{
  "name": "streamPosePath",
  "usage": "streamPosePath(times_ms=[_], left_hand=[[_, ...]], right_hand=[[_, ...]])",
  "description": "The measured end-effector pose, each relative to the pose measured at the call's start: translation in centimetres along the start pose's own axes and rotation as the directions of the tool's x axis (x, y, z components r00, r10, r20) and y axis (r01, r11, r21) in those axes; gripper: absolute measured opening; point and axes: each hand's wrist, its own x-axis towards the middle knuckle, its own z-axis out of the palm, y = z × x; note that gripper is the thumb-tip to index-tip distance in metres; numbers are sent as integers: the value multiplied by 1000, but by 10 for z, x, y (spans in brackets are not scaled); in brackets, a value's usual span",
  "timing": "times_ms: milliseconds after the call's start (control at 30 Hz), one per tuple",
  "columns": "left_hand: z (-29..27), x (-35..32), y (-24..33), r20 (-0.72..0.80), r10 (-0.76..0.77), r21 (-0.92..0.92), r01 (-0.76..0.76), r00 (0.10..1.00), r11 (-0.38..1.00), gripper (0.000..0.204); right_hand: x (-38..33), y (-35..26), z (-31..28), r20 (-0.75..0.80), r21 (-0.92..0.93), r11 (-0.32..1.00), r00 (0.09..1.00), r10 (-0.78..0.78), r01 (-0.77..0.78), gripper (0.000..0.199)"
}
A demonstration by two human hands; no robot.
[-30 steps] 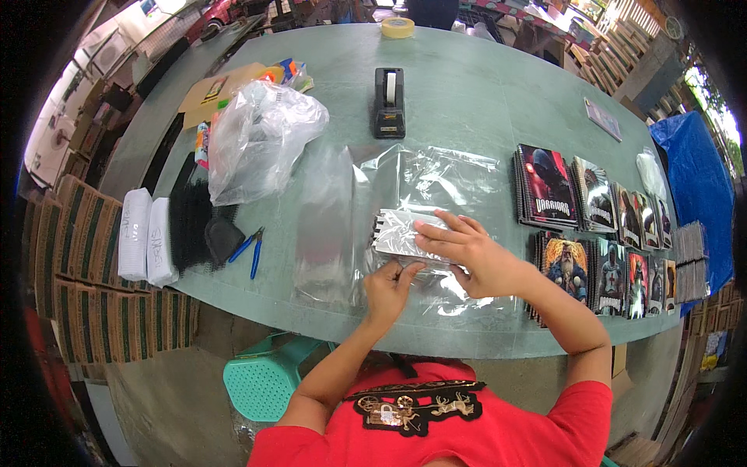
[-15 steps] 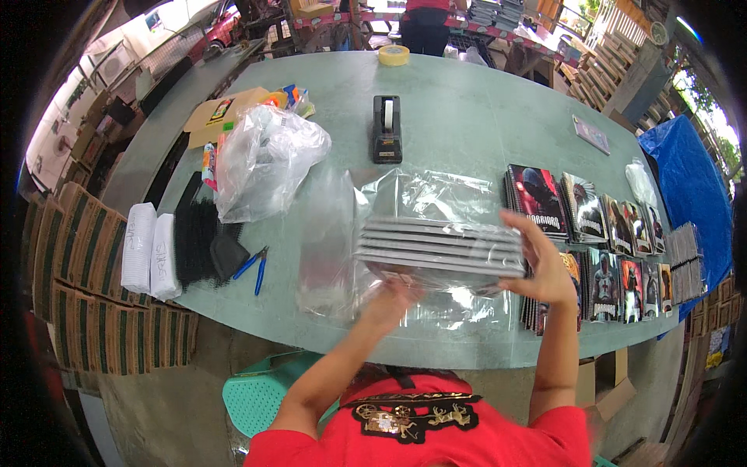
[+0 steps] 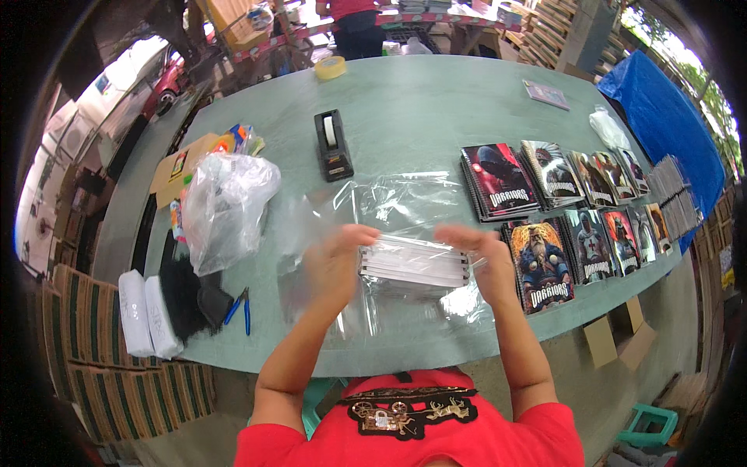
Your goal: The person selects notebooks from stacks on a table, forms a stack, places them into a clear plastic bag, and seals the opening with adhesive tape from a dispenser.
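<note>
A stack of spiral notebooks (image 3: 414,261) stands on edge before me, white page edges up, with clear plastic film around it. At its left end is my left hand (image 3: 333,261), smeared by motion, fingers curled toward the top. My right hand (image 3: 489,263) grips the other end, its fingers reaching over the upper corner. More clear plastic sheets (image 3: 397,194) lie spread under and behind the stack. Just right of my right hand is a pile of notebooks with a bearded-figure cover (image 3: 539,265).
More notebook piles (image 3: 498,180) fill the right side. A tape dispenser (image 3: 333,148) and tape roll (image 3: 330,68) stand farther back. At left are a plastic bag (image 3: 227,206), blue-handled pliers (image 3: 247,313), black binding coils (image 3: 183,292) and white bundles (image 3: 148,311). A person (image 3: 358,23) stands beyond the table.
The stack has turned from dark covers and spines showing to white page edges up. My left hand has moved from beneath it to its left end. The whole view has shifted.
</note>
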Motion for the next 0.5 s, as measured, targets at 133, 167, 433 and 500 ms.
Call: streamPosePath(times_ms=[133,167,433,500], left_hand=[[-17,-19,62,684,-116,281,-113,720,953,31],[-12,-19,53,727,50,297,-380,685,876,31],[21,46,35,890,-242,453,-691,386,564,37],[19,42,68,881,-473,289,-766,-22,574,38]], right_hand=[[-36,20,-32,-53,-215,949,968,-245,228,63],[-53,37,-39,-17,-388,891,965,-262,235,67],[-53,30,9,52,-914,359,933,-357,189,50],[-48,10,12,188,-969,88,917,-351,232,50]])
